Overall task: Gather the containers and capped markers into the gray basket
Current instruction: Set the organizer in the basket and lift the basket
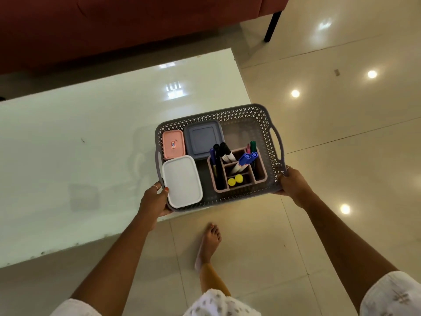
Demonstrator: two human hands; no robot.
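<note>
Both grips closed on the gray basket (262, 124): left hand (155, 201) wraps the near-left corner, thumb over the rim, fingers under; right hand (293, 183) clamps the near-right corner just below the right handle cutout. Arms both extended forward, forearms converging from the lower frame corners, wrists roughly level.

Basket is held over the near-right corner of the white glossy worktop (91, 144), partly overhanging the tiled floor (341, 144). Can't tell if its base touches the worktop.

Contents:
- white lidded container (182, 181), near-left, just beside the left thumb
- pink lidded container (173, 144), far-left, label on lid
- blue-gray lidded container (204, 139), just beside the pink one, far side
- pink divided organizer (237, 169), right of the containers, holding capped markers upright or tilted: black caps (224, 148), blue caps (248, 157), a green cap (252, 144)
- two yellow round items (235, 180) in the organizer's near compartment

Bare foot (210, 240) on the floor below the basket. Red sofa (136, 26) beyond the worktop.
</note>
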